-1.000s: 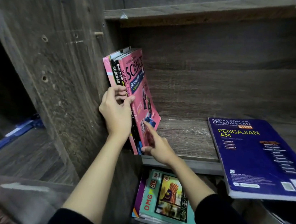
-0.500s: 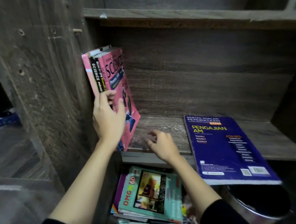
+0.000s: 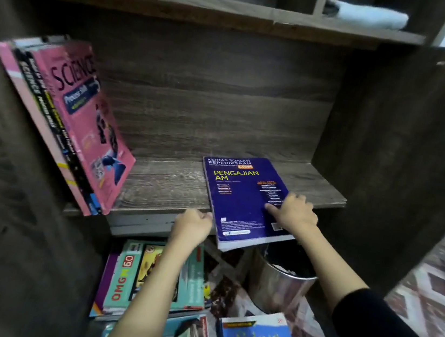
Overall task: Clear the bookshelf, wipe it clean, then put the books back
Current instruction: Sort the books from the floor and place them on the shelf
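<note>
Grips book [image 3: 240, 199] at its right edge with right hand [image 3: 294, 214]: fingers curled, thumb laid flat across the blue cover. Has left hand [image 3: 192, 226] bunched, fingers curled in, well left of that grip at the book's near left corner; cannot tell whether touching or pinching it. Finds the book flat on shelf [image 3: 162, 186], cover up, near end jutting past the front lip just below the grip.

Expect a thin, large-format paperback: light, bendy, with a glossy cover likely slick under a flat palm. Judge the overhang handy: slide toward the body, then pinch spine and fore-edge together, or support from beneath to stop any droop. Avoid lifting by one corner alone; likely to flex and fan open. Mind bin [image 3: 279, 286] directly under the grip, mouth open, should the book slip.

Cannot see the fore-edge beneath the right hand, nor the fingertips, so no saying how deep the hold goes. Cannot read the cover's small print. Far left of the grip, note pink books [image 3: 80, 121] leaning on the shelf's side, spines blurred, count uncertain. Below both hands, see pile [image 3: 145, 271] of books on the floor, partly covered by the forearms. Above and right, make out pale cloth [image 3: 369, 15] on the upper level, cut by the top edge.
</note>
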